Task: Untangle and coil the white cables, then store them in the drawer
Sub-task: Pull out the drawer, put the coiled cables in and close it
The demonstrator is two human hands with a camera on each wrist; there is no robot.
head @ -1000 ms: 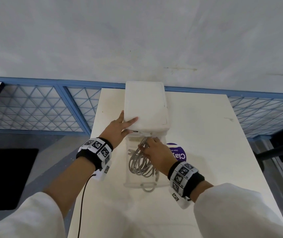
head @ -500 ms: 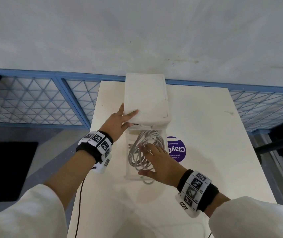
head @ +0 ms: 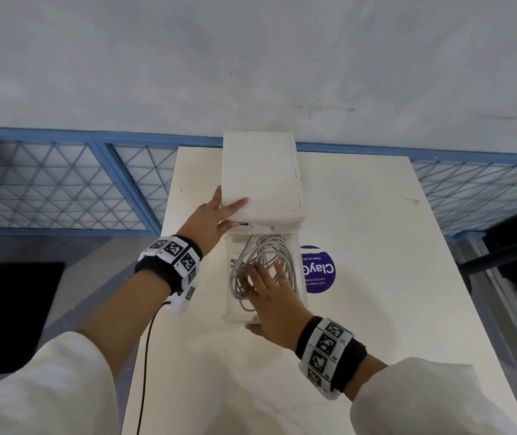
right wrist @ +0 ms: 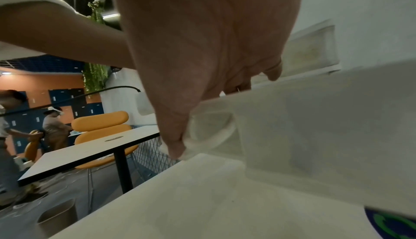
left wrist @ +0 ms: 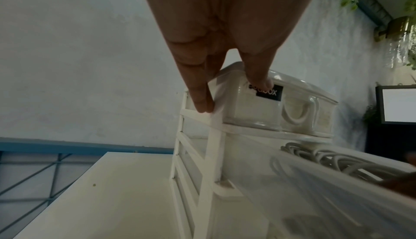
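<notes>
A white plastic drawer unit (head: 261, 180) stands on a cream table (head: 376, 309), at the table's far edge. One translucent drawer (head: 228, 309) is pulled out of the unit toward the person, and the coiled white cables (head: 263, 255) lie inside it, loops stacked loosely.

The left hand (head: 211, 219) steadies the unit at its near left corner: the thumb lies flat on the lid and the fingers (left wrist: 200, 98) reach straight down the unit's left side, pressing rather than curling round anything.

The right hand (head: 271, 301) rests over the near end of the drawer. Its fingers are spread straight over the cables, lightly touching the coil, while the thumb (right wrist: 174, 145) presses against the round pull on the drawer's front wall. Nothing is clasped.

Right of the drawer, a round purple sticker (head: 321, 271) is stuck to the table.
</notes>
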